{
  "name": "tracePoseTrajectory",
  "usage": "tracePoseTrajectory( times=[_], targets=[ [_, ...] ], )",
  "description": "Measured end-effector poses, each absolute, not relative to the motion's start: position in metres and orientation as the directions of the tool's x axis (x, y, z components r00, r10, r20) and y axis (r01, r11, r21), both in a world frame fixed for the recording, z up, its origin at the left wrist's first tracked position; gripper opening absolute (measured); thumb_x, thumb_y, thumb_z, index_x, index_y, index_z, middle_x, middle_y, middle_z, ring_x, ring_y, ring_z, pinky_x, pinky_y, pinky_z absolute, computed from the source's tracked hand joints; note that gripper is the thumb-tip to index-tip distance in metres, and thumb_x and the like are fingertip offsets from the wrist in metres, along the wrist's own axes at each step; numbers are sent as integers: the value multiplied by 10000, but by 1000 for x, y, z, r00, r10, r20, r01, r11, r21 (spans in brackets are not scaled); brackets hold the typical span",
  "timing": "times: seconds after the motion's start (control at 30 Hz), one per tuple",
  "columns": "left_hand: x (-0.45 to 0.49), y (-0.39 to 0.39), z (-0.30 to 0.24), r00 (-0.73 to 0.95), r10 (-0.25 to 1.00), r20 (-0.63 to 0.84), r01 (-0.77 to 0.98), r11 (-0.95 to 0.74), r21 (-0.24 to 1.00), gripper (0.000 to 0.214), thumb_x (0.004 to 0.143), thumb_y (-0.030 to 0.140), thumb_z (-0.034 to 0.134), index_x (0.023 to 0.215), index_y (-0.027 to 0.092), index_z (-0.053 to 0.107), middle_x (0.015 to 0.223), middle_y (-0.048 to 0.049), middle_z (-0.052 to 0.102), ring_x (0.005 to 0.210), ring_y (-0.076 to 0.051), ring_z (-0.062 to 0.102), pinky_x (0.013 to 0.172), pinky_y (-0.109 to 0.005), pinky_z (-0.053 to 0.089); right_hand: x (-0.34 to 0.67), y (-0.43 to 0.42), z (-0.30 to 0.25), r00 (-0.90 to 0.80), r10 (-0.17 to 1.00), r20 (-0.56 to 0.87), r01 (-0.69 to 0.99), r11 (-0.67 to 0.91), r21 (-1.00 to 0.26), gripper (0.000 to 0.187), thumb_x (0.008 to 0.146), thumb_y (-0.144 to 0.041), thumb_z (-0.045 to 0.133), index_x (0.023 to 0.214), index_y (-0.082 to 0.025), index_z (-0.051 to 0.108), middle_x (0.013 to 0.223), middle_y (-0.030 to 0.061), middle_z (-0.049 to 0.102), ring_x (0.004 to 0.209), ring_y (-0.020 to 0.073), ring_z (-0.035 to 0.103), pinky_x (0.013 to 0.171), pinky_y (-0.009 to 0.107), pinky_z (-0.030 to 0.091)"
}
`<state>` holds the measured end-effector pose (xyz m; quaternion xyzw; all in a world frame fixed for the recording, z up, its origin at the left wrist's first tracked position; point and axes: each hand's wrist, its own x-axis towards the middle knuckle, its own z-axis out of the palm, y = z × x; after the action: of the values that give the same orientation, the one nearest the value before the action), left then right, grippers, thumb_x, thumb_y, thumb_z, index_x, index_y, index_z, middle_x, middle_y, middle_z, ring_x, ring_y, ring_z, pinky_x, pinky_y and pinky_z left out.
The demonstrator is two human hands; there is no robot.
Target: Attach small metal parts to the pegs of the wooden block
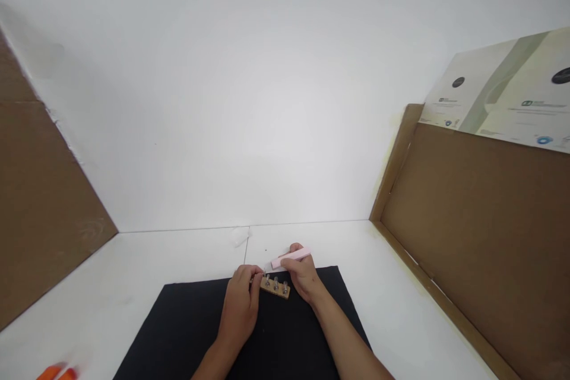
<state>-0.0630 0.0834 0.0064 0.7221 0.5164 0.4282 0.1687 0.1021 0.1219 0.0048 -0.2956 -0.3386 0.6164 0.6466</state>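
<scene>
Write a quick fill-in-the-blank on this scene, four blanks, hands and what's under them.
1. The right hand grips a ____ tool.
2. The wooden block carries ____ upright metal posts.
3. The block lies on a ____ mat.
4. Seen from the head camera, the left hand sits at the block's ____ end.

Missing words: pink; three; black; left.

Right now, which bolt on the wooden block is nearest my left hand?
The end bolt, beside your left hand; the other two stand farther along the block.
</scene>
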Motion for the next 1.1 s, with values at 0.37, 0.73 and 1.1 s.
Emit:
tracePoseTrajectory(
  times=[0.37, 0.73, 1.1],
  targets=[
    [-62, 82, 9, 98, 888, 449, 608, -411, 680, 264, 975, 349, 353, 901, 215, 568, 897, -55, 600, 859, -226, 569, 776, -369, 469, 103, 122, 2, -44, 994, 97, -601, 52, -798, 366, 520, -89, 731, 711, -224, 450, 547, -74, 581, 516, 116, 479, 572, 247, 362],
    [-62, 83, 9, 104, 887, 450, 602, -417, 681, 259, 976, 338, 352, 900, 214, 566, 897, -51, 599, 860, -223, 565, 779, -364, 460, 101, 122, 4, 41, 998, 49, -616, 64, -785, 501, 525, -87, 759, 855, -240, 416, 598, -89, 611, 574, 131, 542, 639, 262, 408],
    [-62, 83, 9, 104, 890, 444, 601, -412, 685, 269, 978, 347, 343, 900, 213, 563, 907, -59, 593, 873, -228, 564, 792, -379, 463, 103, 120, 5, -5, 996, 90, -592, 70, -803, 384, 539, -90, 738, 761, -226, 456, 578, -68, 620, 539, 130, 532, 598, 261, 402]
  ],
)
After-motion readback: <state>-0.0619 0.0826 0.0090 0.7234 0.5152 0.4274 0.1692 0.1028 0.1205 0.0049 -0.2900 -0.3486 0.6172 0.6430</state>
